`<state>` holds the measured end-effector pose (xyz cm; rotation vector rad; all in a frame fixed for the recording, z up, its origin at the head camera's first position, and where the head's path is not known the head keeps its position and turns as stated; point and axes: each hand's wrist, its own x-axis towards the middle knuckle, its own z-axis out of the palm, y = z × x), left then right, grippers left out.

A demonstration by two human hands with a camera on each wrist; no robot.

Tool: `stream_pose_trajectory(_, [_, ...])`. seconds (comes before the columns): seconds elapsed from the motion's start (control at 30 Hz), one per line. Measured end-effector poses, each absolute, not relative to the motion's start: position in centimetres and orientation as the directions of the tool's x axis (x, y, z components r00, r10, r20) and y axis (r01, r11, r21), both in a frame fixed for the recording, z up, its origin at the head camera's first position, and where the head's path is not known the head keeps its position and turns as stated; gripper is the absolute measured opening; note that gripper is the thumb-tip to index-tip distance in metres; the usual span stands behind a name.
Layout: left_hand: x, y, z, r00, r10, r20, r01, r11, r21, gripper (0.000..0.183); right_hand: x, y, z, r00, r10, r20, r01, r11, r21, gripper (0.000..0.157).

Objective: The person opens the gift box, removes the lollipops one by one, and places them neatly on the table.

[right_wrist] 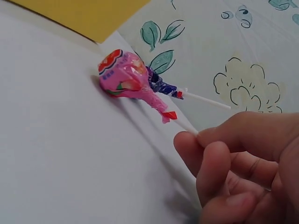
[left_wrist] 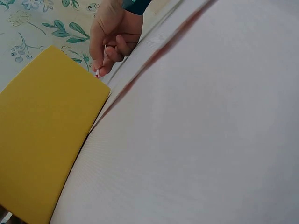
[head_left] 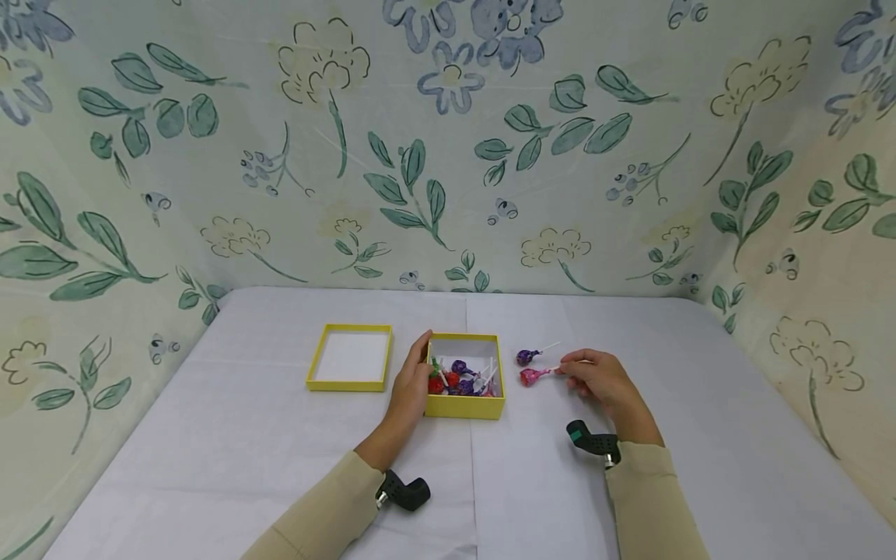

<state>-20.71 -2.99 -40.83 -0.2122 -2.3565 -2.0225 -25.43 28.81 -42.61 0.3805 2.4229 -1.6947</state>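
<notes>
My right hand (head_left: 598, 381) pinches the white stick of a pink-wrapped lollipop (head_left: 532, 376) between thumb and fingertips. In the right wrist view, the pink lollipop (right_wrist: 126, 77) has its head close to the white surface. Just behind it lies a purple-wrapped lollipop (head_left: 526, 357), its stick pointing right. My left hand (head_left: 408, 389) holds the left side of an open yellow box (head_left: 465, 407), thumb near the rim. Several red, purple and pink lollipops (head_left: 465, 377) lie inside. The left wrist view shows the box's plain yellow side (left_wrist: 51, 140); the left fingers are mostly hidden there.
A yellow-rimmed lid (head_left: 346, 386), white inside, lies left of the box on the white-covered table (head_left: 280, 459). Floral fabric (head_left: 448, 194) rises behind the table and along both sides. A fold line runs down the table cover.
</notes>
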Motion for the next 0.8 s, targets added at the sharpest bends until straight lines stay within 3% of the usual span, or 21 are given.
stream_pose_trajectory(0.67, [-20.7, -3.1, -40.8, -0.991, 0.088, 0.100, 0.113, 0.155, 0.981, 0.055, -25.2, 28.5, -42.7, -0.949, 0.194, -0.247, 0.307, 0.402, -0.863, 0.028])
stream_pose_trajectory(0.8, [-22.1, -3.0, -43.1, -0.991, 0.078, 0.113, 0.123, 0.141, 0.982, 0.056, -25.3, 28.6, -42.8, -0.951, 0.199, -0.239, 0.303, 0.423, -0.854, 0.026])
